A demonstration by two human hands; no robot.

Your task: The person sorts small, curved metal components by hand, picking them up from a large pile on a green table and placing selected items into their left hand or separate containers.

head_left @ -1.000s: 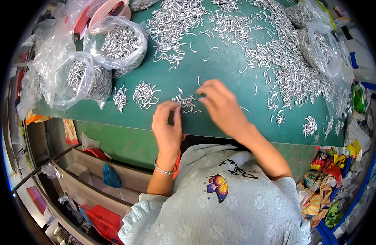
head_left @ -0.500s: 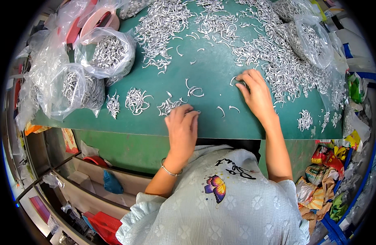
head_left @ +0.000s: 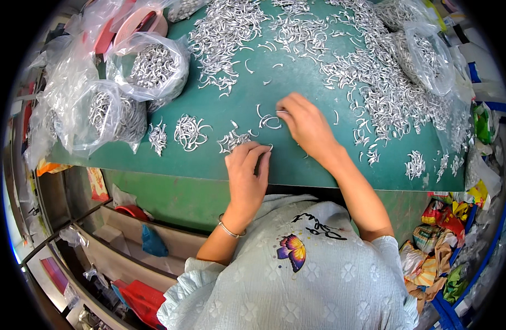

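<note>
Small curved silver metal pieces lie in heaps over the green table (head_left: 209, 165). My left hand (head_left: 246, 168) rests near the table's front edge, beside a small pile of curved pieces (head_left: 231, 142). Its thumb and fingers are pinched, with the tip of one curved silver piece showing at them. To the right and a little farther off, my right hand (head_left: 309, 125) has its fingertips together on a thin curved silver piece (head_left: 283, 111). Just left of those fingertips lie a few loose curved pieces (head_left: 269, 122).
Clear plastic bags (head_left: 179, 60) filled with silver pieces stand at the left, near a pink basket (head_left: 159, 25). A large heap (head_left: 385, 82) spreads over the right, another (head_left: 225, 38) at the back. Smaller piles (head_left: 191, 133) line the front. Colourful packets (head_left: 443, 214) lie below right.
My right hand has moved left from the edge of the large heap to the table's middle, now with a curved piece at its fingertips. My left hand has stayed nearly in place.
</note>
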